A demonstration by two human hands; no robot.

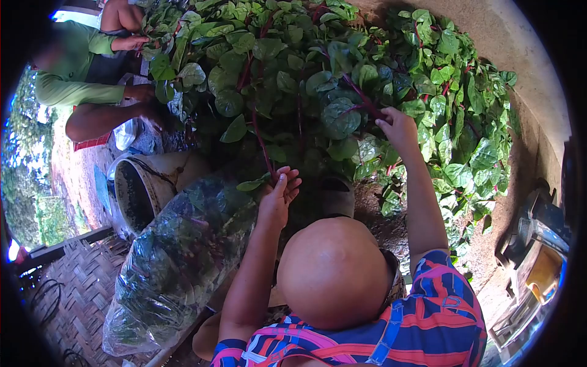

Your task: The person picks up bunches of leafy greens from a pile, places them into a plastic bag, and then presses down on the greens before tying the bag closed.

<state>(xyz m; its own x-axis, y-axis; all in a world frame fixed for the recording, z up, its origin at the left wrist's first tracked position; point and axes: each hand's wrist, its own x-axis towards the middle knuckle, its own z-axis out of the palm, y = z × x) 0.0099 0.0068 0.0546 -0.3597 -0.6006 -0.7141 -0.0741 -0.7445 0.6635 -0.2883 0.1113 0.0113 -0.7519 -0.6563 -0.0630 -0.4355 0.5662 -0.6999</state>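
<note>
We see glossy green leaves (339,116) with paler veins on wine-red stems (361,98), the same red at our right hand (398,127) and our left hand (280,196). Our shirt (440,306) is banded in blue, pink, red and black. The clear plastic bag (177,263) shows dark green under a grey sheen. The bucket (165,168) is cream outside, black inside. A co-worker's sleeve (73,92) is light green; the woven mat (79,287) is brown herringbone.

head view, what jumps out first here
A big heap of green leaves with red stems fills the top middle. The right hand pinches a red stem in it, and the left hand meets another lower down. At lower left lies a clear plastic bag stuffed with leaves; another person's green sleeve shows top left.
</note>
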